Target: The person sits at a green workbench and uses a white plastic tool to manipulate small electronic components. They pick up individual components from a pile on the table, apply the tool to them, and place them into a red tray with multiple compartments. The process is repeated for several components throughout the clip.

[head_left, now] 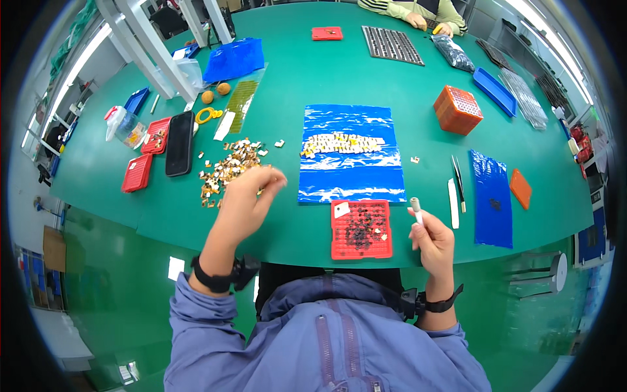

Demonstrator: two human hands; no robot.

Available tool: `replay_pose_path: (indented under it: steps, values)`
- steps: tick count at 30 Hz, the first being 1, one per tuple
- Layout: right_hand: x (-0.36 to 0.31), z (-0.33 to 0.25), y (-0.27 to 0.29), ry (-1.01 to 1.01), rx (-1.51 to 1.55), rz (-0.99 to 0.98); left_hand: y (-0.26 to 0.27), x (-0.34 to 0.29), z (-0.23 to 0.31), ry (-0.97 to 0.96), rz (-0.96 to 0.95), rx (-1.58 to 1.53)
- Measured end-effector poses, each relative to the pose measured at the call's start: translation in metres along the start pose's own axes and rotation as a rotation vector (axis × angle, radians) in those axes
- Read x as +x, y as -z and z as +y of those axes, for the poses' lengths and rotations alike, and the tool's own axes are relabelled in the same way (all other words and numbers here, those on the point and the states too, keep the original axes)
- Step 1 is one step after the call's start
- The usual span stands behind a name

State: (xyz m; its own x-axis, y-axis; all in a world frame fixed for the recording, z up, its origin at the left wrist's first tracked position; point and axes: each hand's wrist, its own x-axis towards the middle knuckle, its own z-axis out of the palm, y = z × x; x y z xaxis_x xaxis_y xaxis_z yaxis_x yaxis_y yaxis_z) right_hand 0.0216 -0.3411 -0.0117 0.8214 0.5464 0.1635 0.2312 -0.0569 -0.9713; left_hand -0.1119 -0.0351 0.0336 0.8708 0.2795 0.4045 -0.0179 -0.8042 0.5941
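One red, ribbed tray (338,250) of black bits (360,233) sits at the right hand's (434,244) nine o'clock; that hand grips one white cylinder (418,216). The left hand (247,198) is pinched narrow, its contents I cannot tell. One uncountable pile of chips (240,157) lies at its eleven o'clock, one glossy blue sheet (353,175) at two; beyond, two brown balls (224,88) toward twelve.

Rocking a slouchy blue-purple zip jacket (281,356) with darker purple zipper strips (325,349) down the front, plus rumpled sleeves (202,317) ending short of the wrists. Also sporting black wrist straps (212,282), each with a chunky black module (245,272) attached.
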Motion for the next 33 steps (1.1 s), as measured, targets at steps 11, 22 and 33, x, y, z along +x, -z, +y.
replay_pose_path:
  steps: [11, 22, 33]
  values:
    - [0.01, -0.006, -0.006, -0.007, 0.234, -0.117, -0.066, -0.014, 0.043, 0.067, -0.103, -0.991]
    - [0.018, -0.007, -0.019, -0.007, 0.313, -0.14, -0.085, -0.011, 0.039, 0.34, -0.308, -1.515]
    - [0.02, -0.001, -0.018, 0.117, 0.309, -0.221, -0.091, -0.014, 0.036, 0.377, -0.449, -1.664]
